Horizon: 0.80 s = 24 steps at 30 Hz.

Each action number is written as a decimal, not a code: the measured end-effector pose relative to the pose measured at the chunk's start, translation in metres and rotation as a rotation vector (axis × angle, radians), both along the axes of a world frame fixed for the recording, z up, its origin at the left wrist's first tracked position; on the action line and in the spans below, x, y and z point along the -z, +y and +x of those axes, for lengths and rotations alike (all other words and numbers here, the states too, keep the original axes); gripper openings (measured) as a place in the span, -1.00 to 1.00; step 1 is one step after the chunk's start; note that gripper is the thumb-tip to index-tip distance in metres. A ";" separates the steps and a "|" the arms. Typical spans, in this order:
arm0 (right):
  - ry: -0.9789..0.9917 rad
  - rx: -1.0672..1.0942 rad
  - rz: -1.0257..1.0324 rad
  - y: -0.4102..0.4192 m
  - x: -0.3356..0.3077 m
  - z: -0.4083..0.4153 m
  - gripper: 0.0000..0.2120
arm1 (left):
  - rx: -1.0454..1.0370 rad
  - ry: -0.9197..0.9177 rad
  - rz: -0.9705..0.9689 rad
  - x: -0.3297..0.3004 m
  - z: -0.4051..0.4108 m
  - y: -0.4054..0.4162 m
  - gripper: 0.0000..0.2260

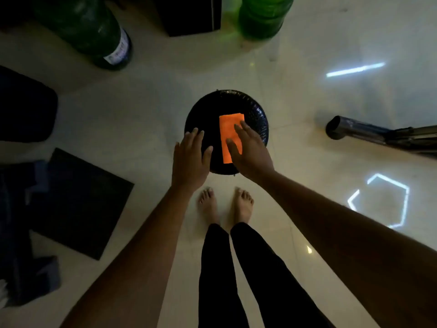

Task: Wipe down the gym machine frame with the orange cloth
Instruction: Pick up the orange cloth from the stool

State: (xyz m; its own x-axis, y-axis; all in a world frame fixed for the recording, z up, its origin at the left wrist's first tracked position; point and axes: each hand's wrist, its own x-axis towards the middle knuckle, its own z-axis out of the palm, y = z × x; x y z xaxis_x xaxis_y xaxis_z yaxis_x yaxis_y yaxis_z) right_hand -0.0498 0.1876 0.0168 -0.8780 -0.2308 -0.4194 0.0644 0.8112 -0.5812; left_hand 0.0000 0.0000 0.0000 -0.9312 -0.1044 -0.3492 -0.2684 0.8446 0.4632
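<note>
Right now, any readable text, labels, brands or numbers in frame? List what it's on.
Nothing can be read.
Dark green bottle: white label near its base, print too blurred to read.
Bright green bottle: no label visible.
Orange cloth, black round seat, black mat: no markings.
Floor glow shapes are light reflections, not signs.

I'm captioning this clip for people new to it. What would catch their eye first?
The bright orange folded cloth glows at centre, lying on a round black padded seat, with the right hand flat on it and the left hand on the seat beside it. Next come white light reflections on the glossy pale floor at right.
</note>
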 end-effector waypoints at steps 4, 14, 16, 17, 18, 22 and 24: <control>0.046 -0.021 0.064 -0.023 0.053 -0.009 -0.30 | 0.074 0.015 -0.029 0.046 -0.025 -0.010 -0.51; 0.210 0.007 0.133 -0.041 0.095 -0.015 -0.34 | 0.118 0.094 0.033 0.084 -0.035 -0.015 -0.46; 0.218 0.026 0.125 -0.041 0.097 -0.016 -0.37 | 0.119 0.087 0.030 0.085 -0.036 -0.016 -0.45; 0.219 0.035 0.114 -0.041 0.097 -0.016 -0.39 | 0.122 0.084 0.026 0.085 -0.035 -0.015 -0.45; 0.214 0.050 0.094 -0.040 0.097 -0.016 -0.41 | 0.125 0.077 0.023 0.084 -0.035 -0.015 -0.45; 0.193 0.093 0.013 -0.034 0.093 -0.020 -0.46 | 0.121 0.057 0.028 0.082 -0.037 -0.015 -0.46; 0.163 0.110 -0.012 -0.031 0.086 -0.024 -0.48 | 0.114 0.030 0.043 0.077 -0.039 -0.016 -0.46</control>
